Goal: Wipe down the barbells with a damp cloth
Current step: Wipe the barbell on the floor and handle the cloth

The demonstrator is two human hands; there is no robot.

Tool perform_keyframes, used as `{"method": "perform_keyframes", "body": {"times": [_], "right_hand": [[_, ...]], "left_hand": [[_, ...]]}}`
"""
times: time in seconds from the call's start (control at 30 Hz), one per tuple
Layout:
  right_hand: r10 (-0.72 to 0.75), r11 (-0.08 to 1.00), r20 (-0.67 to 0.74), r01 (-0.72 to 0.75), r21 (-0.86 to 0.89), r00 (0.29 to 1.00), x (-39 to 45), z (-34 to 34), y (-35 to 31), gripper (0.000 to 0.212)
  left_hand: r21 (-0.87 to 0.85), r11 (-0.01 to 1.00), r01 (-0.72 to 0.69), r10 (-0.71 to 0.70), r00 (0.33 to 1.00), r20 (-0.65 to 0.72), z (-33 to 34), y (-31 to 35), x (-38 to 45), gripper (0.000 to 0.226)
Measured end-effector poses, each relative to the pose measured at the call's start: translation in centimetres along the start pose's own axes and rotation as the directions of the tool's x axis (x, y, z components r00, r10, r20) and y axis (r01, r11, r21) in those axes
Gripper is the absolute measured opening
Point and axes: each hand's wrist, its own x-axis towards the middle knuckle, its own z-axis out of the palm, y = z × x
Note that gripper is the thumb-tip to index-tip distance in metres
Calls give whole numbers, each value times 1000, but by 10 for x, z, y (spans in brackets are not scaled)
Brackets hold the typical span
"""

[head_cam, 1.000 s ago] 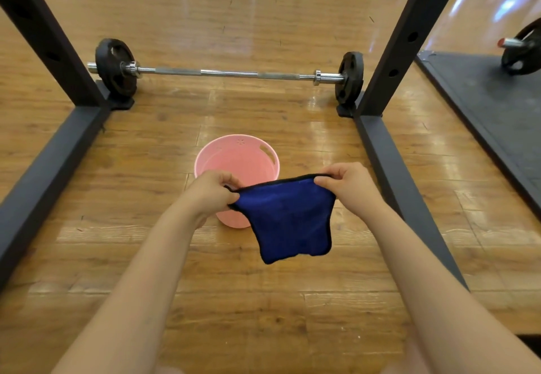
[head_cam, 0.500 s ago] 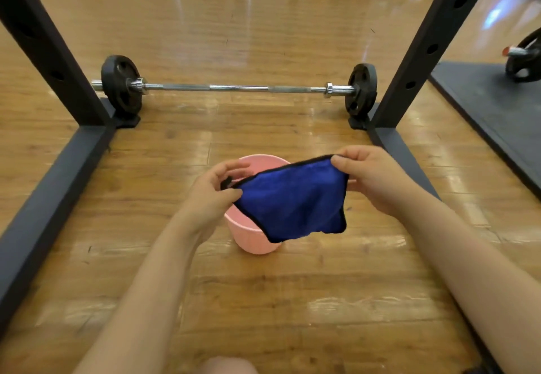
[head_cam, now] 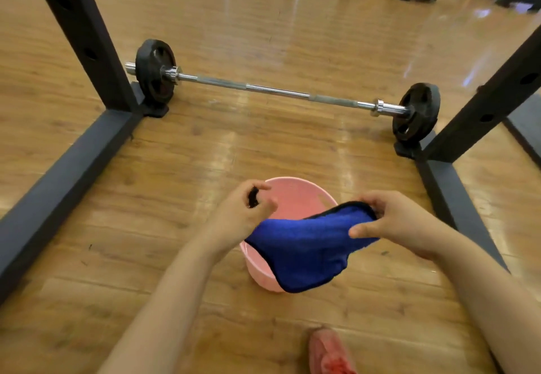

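A blue microfibre cloth with black trim [head_cam: 307, 244] is held at lower centre above a round pink plastic bucket [head_cam: 295, 195], one corner pinched by the left hand [head_cam: 243, 215], the other edge gripped by the right hand [head_cam: 395, 221]. A chrome barbell with black plates [head_cam: 278, 91] lies on the wooden floor [head_cam: 263, 151] across mid-frame.

- Warm, even light fills the room; pale glare streaks lie on the wooden floor [head_cam: 263, 22] beyond the barbell [head_cam: 278, 92].
- Far behind the barbell, equipment blurs.
- Rack posts [head_cam: 85, 37] beside the barbell lean outward, bent by the lens.
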Motion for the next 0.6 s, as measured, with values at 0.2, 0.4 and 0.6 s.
{"method": "perform_keyframes", "body": {"times": [0.2, 0.4, 0.6], "right_hand": [[-11, 991, 63, 2, 133, 998, 22, -5, 17, 11], [-54, 953, -140, 93, 288, 989, 30, 6, 30, 5], [-166, 728, -24, 139, 671, 986, 26, 19, 45, 39]], "left_hand": [[401, 914, 60, -228, 894, 387, -16, -14, 18, 31], [-225, 948, 226, -112, 896, 430, -19, -28, 25, 45], [-747, 612, 260, -260, 958, 120, 10, -31, 22, 30]]}}
